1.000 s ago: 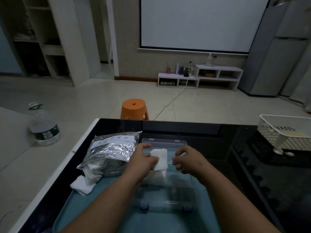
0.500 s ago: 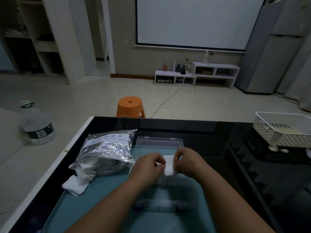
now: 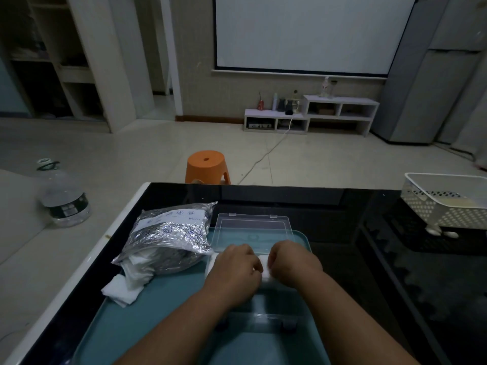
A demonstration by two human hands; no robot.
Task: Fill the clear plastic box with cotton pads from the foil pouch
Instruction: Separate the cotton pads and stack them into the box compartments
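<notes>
Cotton pad (image 3: 264, 270), one: pinched between left hand (image 3: 234, 270) and right hand (image 3: 292, 264), both curled on it, low over clear plastic box (image 3: 263, 316) beneath them (foil pouch (image 3: 171, 238) just left of left hand); probably best laid flat, squared into a corner.

Counts: 2 hands (left hand (image 3: 234, 267), right hand (image 3: 292, 262)), 1 cotton pad (image 3: 264, 268) between them, 1 clear plastic box (image 3: 253, 225), 1 foil pouch (image 3: 171, 238), 1 teal tray (image 3: 158, 325). Loose pads (image 3: 123, 288) at the pouch mouth: overlapping, can't count. Also 1 orange stool (image 3: 207, 167), 1 water bottle (image 3: 64, 198), 1 white basket (image 3: 448, 204), 1 projector screen (image 3: 303, 32).
</notes>
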